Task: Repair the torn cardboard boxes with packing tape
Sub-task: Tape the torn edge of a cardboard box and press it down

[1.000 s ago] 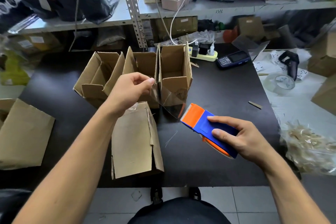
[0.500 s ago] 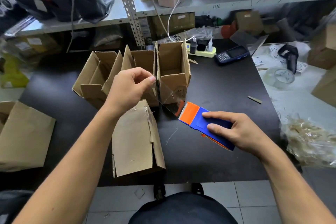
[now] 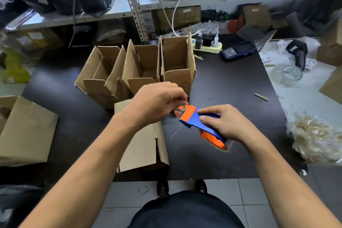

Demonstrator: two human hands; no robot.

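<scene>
Packing tape dispenser (image 3: 200, 126) gripped in our right hand (image 3: 224, 123) | left hand (image 3: 157, 104) fingers pinching the tape end at its serrated blade | flat torn box (image 3: 142, 142) just below them on tabletop (image 3: 231, 87) | we should draw tape straight, taut.

Both forearms are bare, with no sleeves behind the left hand (image 3: 157, 103) or the right hand (image 3: 225, 124). Below them, dark clothing and dark shoes.

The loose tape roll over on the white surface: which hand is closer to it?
Right. The right hand, gripping the dispenser, lies down and left of the tape roll; the left hand is farther left, pinching at the dispenser's blade end.
</scene>
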